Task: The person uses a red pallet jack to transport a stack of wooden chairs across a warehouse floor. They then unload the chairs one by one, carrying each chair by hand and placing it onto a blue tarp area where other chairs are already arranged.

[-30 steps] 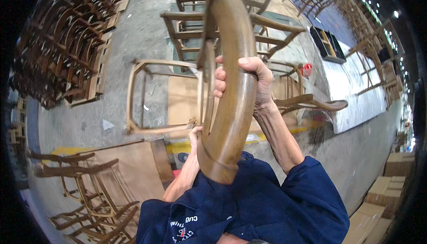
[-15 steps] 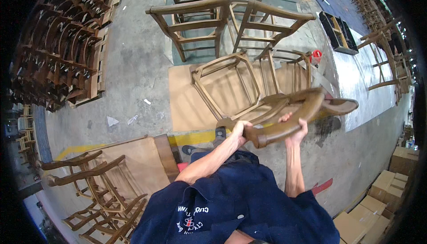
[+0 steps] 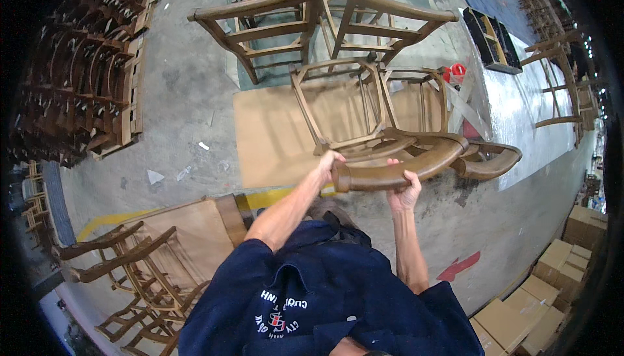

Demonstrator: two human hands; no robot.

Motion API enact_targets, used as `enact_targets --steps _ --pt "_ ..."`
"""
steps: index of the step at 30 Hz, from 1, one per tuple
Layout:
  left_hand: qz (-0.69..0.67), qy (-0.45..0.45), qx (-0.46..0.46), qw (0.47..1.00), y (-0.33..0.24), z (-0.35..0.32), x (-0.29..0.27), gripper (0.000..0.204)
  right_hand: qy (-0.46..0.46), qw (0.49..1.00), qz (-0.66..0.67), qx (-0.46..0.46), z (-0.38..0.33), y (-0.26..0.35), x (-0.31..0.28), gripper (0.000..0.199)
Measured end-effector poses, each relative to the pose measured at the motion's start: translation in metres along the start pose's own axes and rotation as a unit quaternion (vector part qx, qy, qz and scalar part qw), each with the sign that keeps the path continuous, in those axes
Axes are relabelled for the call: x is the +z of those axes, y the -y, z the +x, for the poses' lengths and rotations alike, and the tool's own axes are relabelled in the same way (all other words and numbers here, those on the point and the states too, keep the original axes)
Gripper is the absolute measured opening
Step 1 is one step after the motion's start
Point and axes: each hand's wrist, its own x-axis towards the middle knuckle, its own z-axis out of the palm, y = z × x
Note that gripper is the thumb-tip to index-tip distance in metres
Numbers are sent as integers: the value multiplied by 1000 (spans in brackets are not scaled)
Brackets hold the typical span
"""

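A brown wooden chair frame lies tipped on its side above a cardboard sheet. Its curved back rail points toward me. My left hand grips the near end of that rail. My right hand holds the rail from underneath, a little to the right. Both forearms reach up from my dark blue shirt.
Two more chair frames stand tipped behind the held one. Stacked chair frames fill the left side, and others lie at lower left. Cardboard boxes sit at lower right. A red can stands beyond the chair.
The chair has swung down from upright in front of my face to lying on its side over the cardboard. Both hands kept hold of the curved rail.
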Motion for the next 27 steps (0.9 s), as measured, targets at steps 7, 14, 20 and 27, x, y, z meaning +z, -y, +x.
enact_targets --steps 7,14,20,27 --pt "149 -34 13 988 -91 -28 -19 35 -16 996 -56 61 15 -43 32 43" --pt "-114 98 142 978 -60 -77 9 54 -256 917 -262 -157 10 91 -21 86" --pt "-83 -62 139 985 -53 -128 46 46 -313 907 -54 -277 126 201 -30 68" --pt "-57 -75 149 984 -54 -125 49 42 -343 864 -71 -361 190 239 -17 58"
